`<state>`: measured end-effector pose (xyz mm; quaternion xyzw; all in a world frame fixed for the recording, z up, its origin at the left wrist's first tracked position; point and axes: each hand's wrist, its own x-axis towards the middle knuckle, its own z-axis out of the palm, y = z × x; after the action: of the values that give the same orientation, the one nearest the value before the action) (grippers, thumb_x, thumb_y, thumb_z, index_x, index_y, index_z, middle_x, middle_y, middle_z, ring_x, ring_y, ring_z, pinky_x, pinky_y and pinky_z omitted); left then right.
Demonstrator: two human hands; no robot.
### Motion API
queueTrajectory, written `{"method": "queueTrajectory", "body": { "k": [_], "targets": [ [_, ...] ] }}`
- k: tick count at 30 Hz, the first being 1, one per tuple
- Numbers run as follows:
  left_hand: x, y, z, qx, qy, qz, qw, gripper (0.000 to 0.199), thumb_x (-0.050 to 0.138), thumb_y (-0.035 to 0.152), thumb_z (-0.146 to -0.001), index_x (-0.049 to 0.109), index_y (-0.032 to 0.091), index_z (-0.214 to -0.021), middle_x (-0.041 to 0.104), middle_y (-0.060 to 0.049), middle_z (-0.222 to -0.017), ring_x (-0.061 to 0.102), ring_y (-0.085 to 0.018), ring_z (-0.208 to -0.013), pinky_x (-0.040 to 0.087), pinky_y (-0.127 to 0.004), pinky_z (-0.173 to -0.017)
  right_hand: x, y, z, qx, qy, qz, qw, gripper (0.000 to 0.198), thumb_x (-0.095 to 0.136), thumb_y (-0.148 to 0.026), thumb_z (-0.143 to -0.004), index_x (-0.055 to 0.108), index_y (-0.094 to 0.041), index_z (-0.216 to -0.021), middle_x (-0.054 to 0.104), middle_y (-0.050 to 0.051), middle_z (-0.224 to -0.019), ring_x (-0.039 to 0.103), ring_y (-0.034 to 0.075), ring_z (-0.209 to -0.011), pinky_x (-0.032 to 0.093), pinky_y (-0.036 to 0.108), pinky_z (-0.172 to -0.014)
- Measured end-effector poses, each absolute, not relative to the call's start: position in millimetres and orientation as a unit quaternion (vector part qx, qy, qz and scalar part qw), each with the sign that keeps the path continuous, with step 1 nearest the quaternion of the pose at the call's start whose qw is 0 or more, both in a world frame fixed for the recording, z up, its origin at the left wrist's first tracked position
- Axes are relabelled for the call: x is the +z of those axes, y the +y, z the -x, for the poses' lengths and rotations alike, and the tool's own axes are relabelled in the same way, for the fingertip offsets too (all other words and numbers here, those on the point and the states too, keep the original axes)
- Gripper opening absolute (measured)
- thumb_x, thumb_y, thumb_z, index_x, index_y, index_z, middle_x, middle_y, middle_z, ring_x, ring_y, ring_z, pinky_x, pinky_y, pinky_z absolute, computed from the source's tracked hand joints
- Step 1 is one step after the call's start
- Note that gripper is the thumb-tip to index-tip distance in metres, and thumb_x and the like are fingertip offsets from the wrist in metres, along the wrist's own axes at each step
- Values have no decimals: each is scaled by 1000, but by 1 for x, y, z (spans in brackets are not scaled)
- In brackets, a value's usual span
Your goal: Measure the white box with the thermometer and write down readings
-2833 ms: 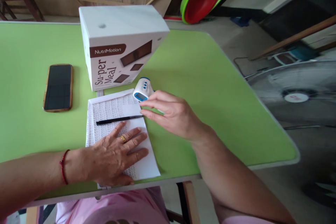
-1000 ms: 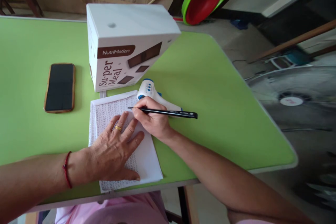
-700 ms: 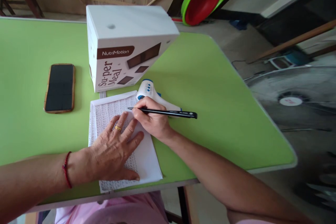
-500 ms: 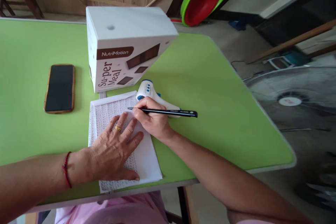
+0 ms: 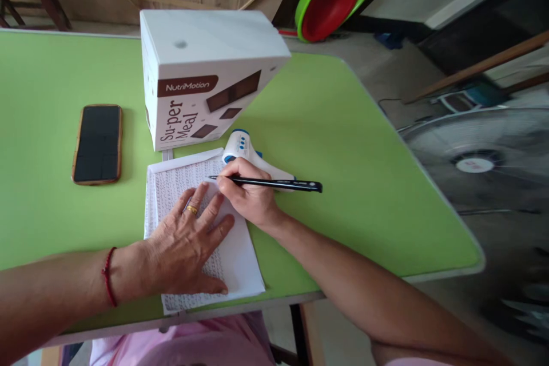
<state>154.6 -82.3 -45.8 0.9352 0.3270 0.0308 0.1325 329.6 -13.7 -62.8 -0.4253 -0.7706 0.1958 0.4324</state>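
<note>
My left hand [image 5: 189, 246] lies flat with spread fingers on a sheet of paper [image 5: 242, 263], partly covered with rows of handwriting. A ring is on one finger and a red cord circles the wrist. In my right hand [image 5: 249, 191] a black pen [image 5: 283, 183] is pinched, its tip at the paper near the upper end of the written rows. Just beyond that hand lies a white and blue infrared thermometer [image 5: 238, 146], its handle partly hidden behind the hand and pen. The paper's top edge is folded or curled up.
A white NutriMotion box [image 5: 214, 40] stands upright behind the paper on the green table [image 5: 343, 183]. To the left lies a phone [image 5: 98, 144] in a brown-edged case. Beyond the table's right edge is a fan [image 5: 474, 163]; green and red basins [image 5: 332, 3] lean at the back.
</note>
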Motion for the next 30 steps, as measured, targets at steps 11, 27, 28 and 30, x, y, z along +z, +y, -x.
{"method": "queueTrajectory", "body": {
  "k": [11,27,28,30],
  "targets": [
    [-46,-82,-154,31,322,-937,130,98,58,76,-73,41,11,-143,27,-25,-154,14,-50,-143,19,-62,-114,-65,-14,-329,182,-760,427,455,17,53,-16,-82,46,-23,-68,52,-6,-54,47,9,-48,41,23,-49],
    [-48,-82,-154,42,326,-936,125,100,58,78,-70,40,11,-143,28,-24,-153,15,-50,-143,19,-62,-114,-65,-14,-331,187,-764,423,450,17,53,-17,-82,46,-23,-67,52,-6,-54,47,9,-49,41,23,-49],
    [-48,-82,-154,42,325,-937,125,100,58,78,-71,40,11,-143,28,-25,-153,14,-50,-143,19,-62,-114,-66,-14,-331,187,-759,427,454,17,53,-17,-82,47,-23,-68,52,-6,-54,46,10,-49,41,24,-49],
    [-48,-82,-154,37,323,-937,127,99,57,78,-72,39,12,-144,27,-24,-154,13,-49,-144,19,-62,-115,-67,-14,-332,185,-750,435,463,16,54,-17,-81,47,-23,-68,52,-6,-54,45,10,-48,40,24,-49]
  ]
}}
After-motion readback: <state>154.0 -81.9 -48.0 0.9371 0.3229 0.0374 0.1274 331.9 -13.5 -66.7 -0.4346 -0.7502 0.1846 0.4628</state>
